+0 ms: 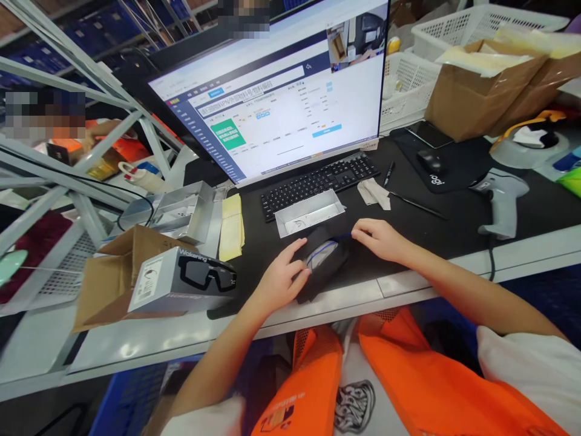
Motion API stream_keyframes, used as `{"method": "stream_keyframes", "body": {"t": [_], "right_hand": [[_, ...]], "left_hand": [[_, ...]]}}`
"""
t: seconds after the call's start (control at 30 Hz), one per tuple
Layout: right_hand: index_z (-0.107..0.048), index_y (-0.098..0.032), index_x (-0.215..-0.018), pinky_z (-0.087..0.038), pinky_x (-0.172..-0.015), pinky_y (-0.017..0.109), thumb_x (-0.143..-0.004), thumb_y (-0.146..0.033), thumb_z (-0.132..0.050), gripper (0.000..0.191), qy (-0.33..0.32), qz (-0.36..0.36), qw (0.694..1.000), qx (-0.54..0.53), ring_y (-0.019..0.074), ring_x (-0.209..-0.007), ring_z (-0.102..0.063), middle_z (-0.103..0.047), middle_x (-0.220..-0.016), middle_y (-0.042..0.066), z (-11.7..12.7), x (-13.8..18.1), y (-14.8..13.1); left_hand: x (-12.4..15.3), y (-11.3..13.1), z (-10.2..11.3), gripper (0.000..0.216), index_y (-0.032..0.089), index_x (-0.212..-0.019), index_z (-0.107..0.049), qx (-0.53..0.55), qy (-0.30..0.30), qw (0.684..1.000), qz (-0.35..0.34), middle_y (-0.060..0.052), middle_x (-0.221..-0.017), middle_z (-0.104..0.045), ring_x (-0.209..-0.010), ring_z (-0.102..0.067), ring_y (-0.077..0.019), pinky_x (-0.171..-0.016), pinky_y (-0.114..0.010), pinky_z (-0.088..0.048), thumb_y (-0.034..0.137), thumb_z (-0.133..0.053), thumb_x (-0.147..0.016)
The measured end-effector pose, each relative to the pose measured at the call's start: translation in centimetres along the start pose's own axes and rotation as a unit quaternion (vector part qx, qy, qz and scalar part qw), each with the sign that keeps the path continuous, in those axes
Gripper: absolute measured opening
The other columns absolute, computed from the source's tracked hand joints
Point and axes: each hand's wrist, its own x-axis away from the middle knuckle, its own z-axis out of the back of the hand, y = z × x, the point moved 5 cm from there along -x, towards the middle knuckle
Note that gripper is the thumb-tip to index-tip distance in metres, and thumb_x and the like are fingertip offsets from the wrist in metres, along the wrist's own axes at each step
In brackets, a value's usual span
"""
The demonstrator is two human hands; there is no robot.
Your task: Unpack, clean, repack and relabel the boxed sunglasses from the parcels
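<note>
On the black desk mat [254, 278], at its front edge, sits a black zip case [333, 266] with a blue zip line; a grey inside or content shows through its gap. My left hand [282, 275] grips the case's left side, thumb and fingers bent around its edge. Fingertips of my right hand [377, 238] are pinched at the case's right corner, where a bit of blue zip shows; whether they hold the pull tab is hidden. Just behind the case lies an open silver-grey box tray [311, 213].
A monitor [281, 115] and keyboard [318, 184] stand behind. At left are a sunglasses box [181, 281], an open cardboard box [106, 278] and yellow paper [232, 227]. To the right lie a barcode scanner [502, 200], a mouse [430, 161] and a tape roll [526, 145].
</note>
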Motion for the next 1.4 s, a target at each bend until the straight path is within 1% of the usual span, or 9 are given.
{"method": "stream_keyframes", "body": {"t": [0.2, 0.33, 0.43, 0.57, 0.77, 0.87, 1.0, 1.23, 1.4], "right_hand": [[-0.068, -0.015, -0.083, -0.043, -0.072, 0.03, -0.1, -0.028, -0.056, 0.024, -0.097, 0.08, 0.989, 0.083, 0.0179, -0.078, -0.061, -0.069, -0.084, 0.007, -4.0, -1.9, -8.2], [-0.073, -0.013, -0.097, -0.049, -0.084, 0.039, -0.099, -0.027, -0.057, 0.021, -0.156, 0.178, 0.962, 0.133, 0.0256, -0.096, -0.066, -0.073, -0.101, 0.013, -6.8, -2.0, -10.2], [-0.073, -0.019, -0.104, -0.053, -0.093, 0.041, -0.095, -0.016, -0.054, 0.022, -0.1, 0.227, 0.968, 0.048, 0.0239, -0.104, -0.067, -0.075, -0.109, 0.01, -5.1, -1.0, -8.7], [-0.071, -0.019, -0.11, -0.057, -0.097, 0.041, -0.084, -0.004, -0.048, 0.038, 0.044, 0.129, 0.991, 0.006, 0.0223, -0.105, -0.068, -0.073, -0.11, 0.009, -1.3, 0.1, -3.6], [-0.068, -0.013, -0.126, -0.055, -0.105, 0.045, -0.077, 0.0, -0.049, 0.055, -0.073, 0.045, 0.992, 0.088, 0.0266, -0.117, -0.069, -0.071, -0.127, 0.015, -3.8, 0.1, 0.4], [-0.073, -0.013, -0.118, -0.057, -0.102, 0.045, -0.078, 0.001, -0.046, 0.05, -0.065, 0.059, 0.991, 0.103, 0.0267, -0.11, -0.071, -0.074, -0.118, 0.015, -4.8, -0.4, 0.3], [-0.072, -0.014, -0.123, -0.059, -0.096, 0.042, -0.076, 0.002, -0.041, 0.059, -0.05, 0.132, 0.988, 0.058, 0.0243, -0.106, -0.071, -0.073, -0.114, 0.014, -5.1, -0.4, -0.8], [-0.067, -0.022, -0.127, -0.051, -0.112, 0.048, -0.078, -0.002, -0.045, 0.058, 0.082, 0.089, 0.992, -0.023, 0.0239, -0.123, -0.066, -0.07, -0.129, 0.009, -1.9, 0.8, 0.3], [-0.035, -0.024, -0.161, -0.036, -0.124, 0.055, -0.084, -0.021, -0.068, 0.084, -0.059, 0.067, 0.995, -0.04, 0.0318, -0.15, -0.042, -0.04, -0.164, 0.014, -1.9, 1.2, -0.1]], "left_hand": [[-0.5, 0.1, -0.5, 0.016, 0.016, -0.101, -0.063, 0.058, 0.091, 0.994, -0.009, -0.021, -0.159, -0.045, -0.145, -0.049, -0.0279, -0.116, -0.047, -0.047, 0.027, -0.051, -0.099], [-1.0, 0.0, -0.7, 0.069, 0.016, -0.145, -0.046, 0.07, 0.047, 0.996, -0.038, -0.024, -0.159, -0.043, -0.149, -0.043, -0.034, -0.118, -0.055, -0.041, 0.056, -0.064, -0.092], [-0.9, 0.0, -1.1, 0.099, 0.018, -0.155, -0.04, 0.007, -0.027, 0.999, -0.043, -0.023, -0.163, -0.039, -0.154, -0.033, -0.0396, -0.121, -0.061, -0.034, 0.071, -0.072, -0.079], [-0.9, 0.2, -1.1, 0.082, 0.017, -0.147, -0.053, -0.034, -0.055, 0.998, -0.006, -0.023, -0.168, -0.026, -0.157, -0.023, -0.0421, -0.123, -0.063, -0.031, 0.063, -0.074, -0.083], [-2.0, 1.3, -0.7, 0.072, 0.018, -0.136, -0.058, -0.052, -0.087, 0.994, 0.042, -0.022, -0.167, -0.029, -0.15, -0.035, -0.0439, -0.115, -0.063, -0.041, 0.043, -0.084, -0.074], [-2.5, 2.0, -0.9, 0.079, 0.022, -0.149, -0.046, -0.053, -0.088, 0.993, 0.051, -0.02, -0.165, -0.032, -0.147, -0.04, -0.0407, -0.111, -0.059, -0.045, 0.025, -0.076, -0.076], [-2.9, 2.2, -1.6, 0.096, 0.026, -0.161, -0.029, -0.071, -0.09, 0.99, 0.079, -0.021, -0.169, -0.023, -0.146, -0.038, -0.045, -0.108, -0.064, -0.044, 0.032, -0.077, -0.078], [-2.2, 0.9, -1.2, 0.07, 0.027, -0.151, -0.049, -0.034, -0.065, 0.996, 0.057, -0.017, -0.166, -0.03, -0.147, -0.038, -0.0399, -0.112, -0.061, -0.043, 0.032, -0.071, -0.085], [-1.0, 0.2, -0.2, 0.08, 0.026, -0.158, -0.034, 0.034, -0.014, 0.999, 0.014, -0.017, -0.163, -0.032, -0.151, -0.036, -0.0334, -0.121, -0.054, -0.039, 0.029, -0.071, -0.087]]}}
